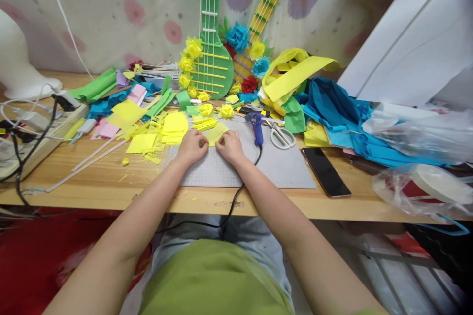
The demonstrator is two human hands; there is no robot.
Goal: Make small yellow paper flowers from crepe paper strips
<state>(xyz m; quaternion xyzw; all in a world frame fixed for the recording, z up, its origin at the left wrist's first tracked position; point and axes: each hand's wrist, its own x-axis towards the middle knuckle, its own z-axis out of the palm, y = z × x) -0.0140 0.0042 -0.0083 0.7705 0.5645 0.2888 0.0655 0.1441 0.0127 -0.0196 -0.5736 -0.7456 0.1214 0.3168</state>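
A small piece of yellow crepe paper (217,133) lies between my hands over the grey cutting mat (284,170). My left hand (193,146) pinches its left corner, and my right hand (229,146) pinches the right one, fingers curled. Just beyond my left hand rest folded yellow strips (204,123). A stack of yellow paper squares (175,127) sits to the left of that hand. Behind the hands are two yellow paper flowers (226,111). To the right, a blue glue gun (255,128) and scissors (281,137) lie on the mat.
A green paper-covered instrument (212,69) and a yellow one (264,10) lean on the back wall. A phone (325,172) lies right of the mat. Blue crepe paper (332,108) is heaped at right, a power strip (48,133) at left. The glue gun's cord (236,197) crosses the table edge.
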